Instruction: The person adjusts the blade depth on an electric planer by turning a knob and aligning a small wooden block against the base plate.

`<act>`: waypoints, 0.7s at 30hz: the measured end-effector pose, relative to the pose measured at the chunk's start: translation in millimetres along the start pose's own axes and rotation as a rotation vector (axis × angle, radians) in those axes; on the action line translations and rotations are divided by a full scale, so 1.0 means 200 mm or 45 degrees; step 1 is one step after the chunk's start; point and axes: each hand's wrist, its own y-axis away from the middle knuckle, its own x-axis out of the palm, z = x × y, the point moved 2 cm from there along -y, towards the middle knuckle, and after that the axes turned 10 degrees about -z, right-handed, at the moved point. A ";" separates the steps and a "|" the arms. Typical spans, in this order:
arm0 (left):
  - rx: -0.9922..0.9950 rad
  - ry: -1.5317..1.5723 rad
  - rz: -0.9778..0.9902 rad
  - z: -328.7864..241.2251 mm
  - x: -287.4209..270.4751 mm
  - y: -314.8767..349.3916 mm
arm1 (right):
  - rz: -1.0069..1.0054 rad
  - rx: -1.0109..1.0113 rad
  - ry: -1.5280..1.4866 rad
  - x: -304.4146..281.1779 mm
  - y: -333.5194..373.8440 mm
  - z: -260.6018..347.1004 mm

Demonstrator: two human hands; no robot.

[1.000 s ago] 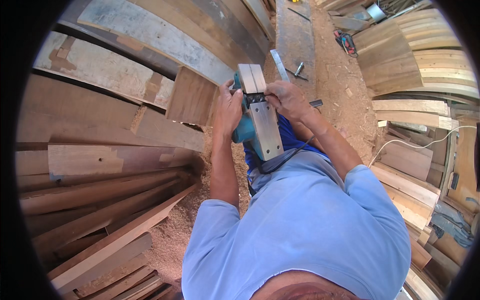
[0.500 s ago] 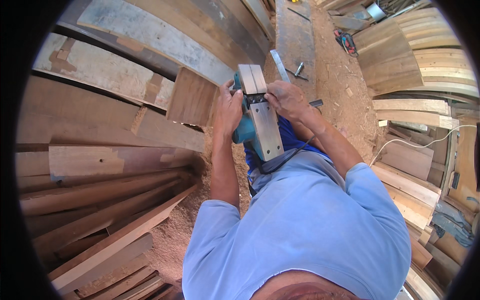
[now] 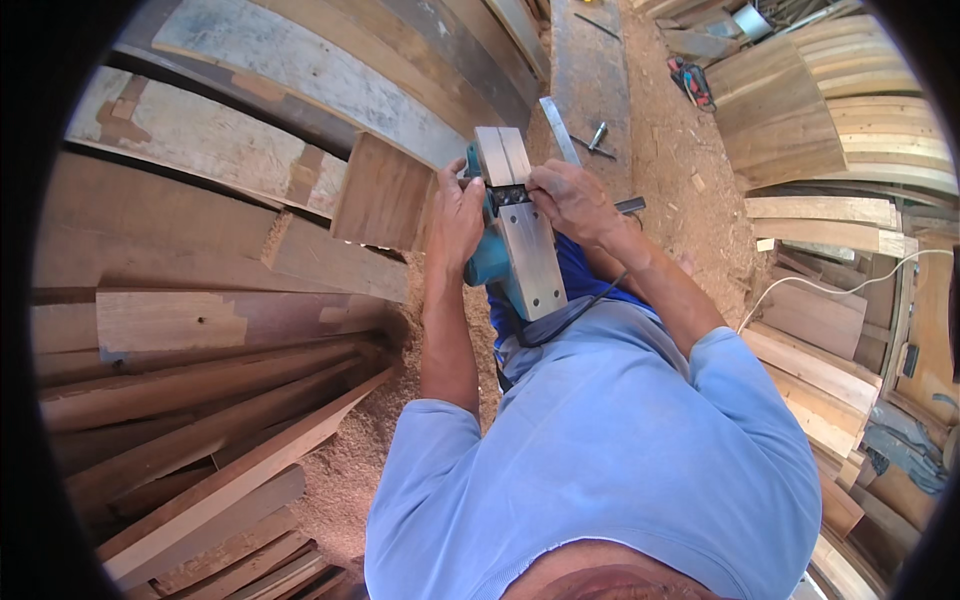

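Note:
An electric planer with a teal body lies upside down over my lap, its flat metal sole facing up. My left hand is wrapped round its left side, with the thumb by the gap between the two sole plates. In that gap sits the dark cutter drum, with small round bolt heads showing. The curled fingers of my right hand press at the drum's right end; whether they pinch a small part there is hidden. A black cord runs beside the planer across my lap.
Ahead, a worn bench plank bears a T-handled wrench and a flat metal strip. Stacked boards crowd the left. More timber lies right, with a white cable. A red and black tool rests on the sawdust.
My right hand has shifted very slightly left at the cutter drum, and the planer's far end has moved a touch. My left hand keeps its hold.

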 end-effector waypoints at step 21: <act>0.010 -0.018 -0.031 0.06 -0.01 -0.01 | -0.117 0.115 -0.248 -0.03 -0.03 0.12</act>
